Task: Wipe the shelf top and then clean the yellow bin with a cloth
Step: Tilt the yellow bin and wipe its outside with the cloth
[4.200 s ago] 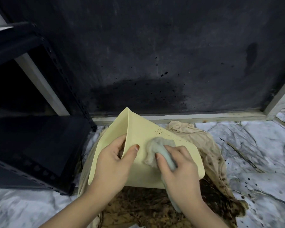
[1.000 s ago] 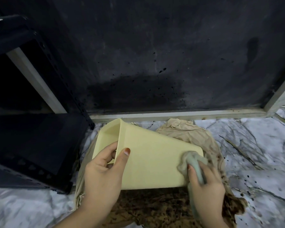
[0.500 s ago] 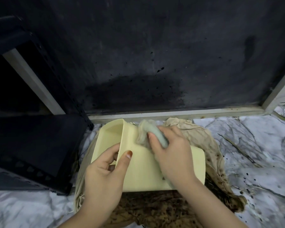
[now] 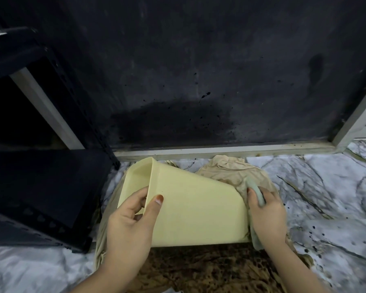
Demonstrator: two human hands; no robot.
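- Far left: black metal shelf (image 4: 36,187), lower deck dark, perforated upright at its front right corner. It stands on the marble-pattern floor (image 4: 325,187).
- Left hand (image 4: 131,223) grips the rim of the yellow bin (image 4: 197,210): thumb lies on the outer wall, fingers curl over the edge into the mouth.
- Yellow bin lies tipped on its side just right of the shelf, mouth toward the shelf, base toward the right hand. One broad outer wall faces up.
- Beneath the bin: crumpled beige sheet (image 4: 230,172) spread on the floor, near part heavily stained brown-black.
- Right hand (image 4: 266,210) sits at the bin's base end, fingers curled around a pale grey-green cloth (image 4: 257,191). Cloth is bunched against the bin's base corner; a tail of it hangs below the palm.
- Behind: dark wall panel (image 4: 199,70) with a darker patch and black specks, pale frame along its foot.
- Right: floor speckled with black drops.
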